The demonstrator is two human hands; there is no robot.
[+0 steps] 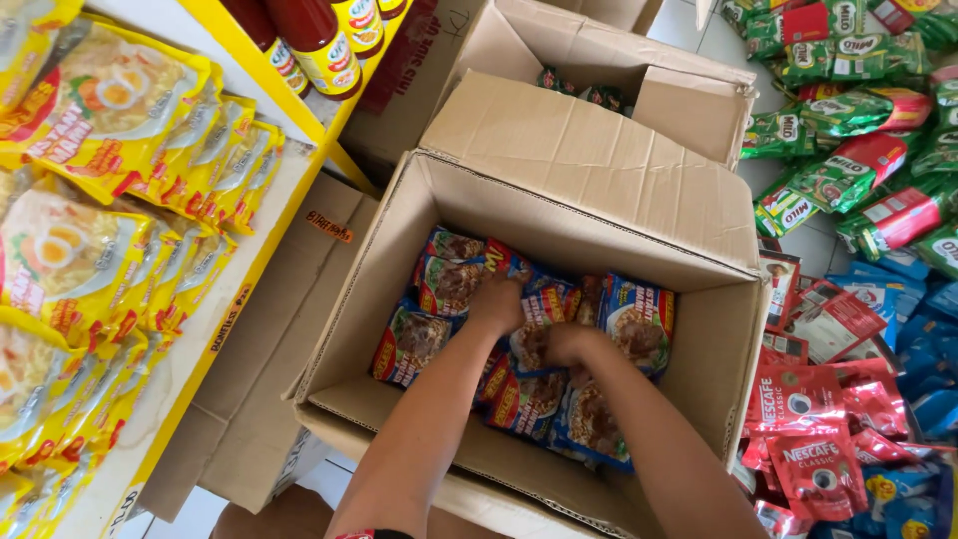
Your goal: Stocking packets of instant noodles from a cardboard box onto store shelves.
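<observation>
- Big open cardboard box (399,260) sat beside the yellow shelf (225,329); everything else was relative to that box.
- Step looked like grabbing noodle packets (639,324) lying flat on the box bottom; lifting a bunch would probably need a firmer grip.
- Left hand (496,304) was curled onto packets mid-box, right hand (567,344) closed on packets just beside it.

— Where am I working?
— I see a small grocery shop: yellow shelves (249,260) stacked with noodle packets (110,100), sauce bottles (319,40) above, cardboard boxes (559,160) of stock, drink sachets (848,130) heaped on the floor.
</observation>
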